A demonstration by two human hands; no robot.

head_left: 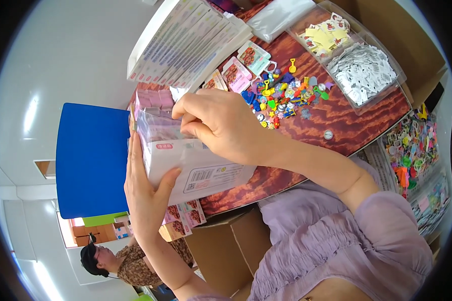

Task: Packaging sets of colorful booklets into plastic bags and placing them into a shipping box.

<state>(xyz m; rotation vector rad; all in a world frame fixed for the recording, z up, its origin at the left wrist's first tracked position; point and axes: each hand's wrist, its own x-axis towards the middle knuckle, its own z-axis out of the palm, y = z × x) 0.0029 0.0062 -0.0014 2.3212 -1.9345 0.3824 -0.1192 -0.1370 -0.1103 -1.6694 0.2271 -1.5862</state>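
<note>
A white carton (pixel 196 163) with a printed barcode panel stands tilted in front of me, its top open. Clear plastic and pink packs (pixel 155 99) show at the opening. My left hand (pixel 148 183) braces the carton, fingers along its left side and thumb on the printed face. Above the opening, my right hand (pixel 216 120) has its fingers curled into a pinch; what lies between the fingertips is hidden. Beyond that hand, small pink (pixel 236 74) and teal printed packs (pixel 254 56) lie on the red-brown patterned table.
A row of white cartons (pixel 181 45) stands at the far left. Tiny colourful toys (pixel 281 98) are heaped mid-table, beside a clear divided tray (pixel 356 103) of paper slips. Trinket bags (pixel 412 150) sit at right, a cardboard box (pixel 221 248) below. Another person (pixel 140 263) is at lower left.
</note>
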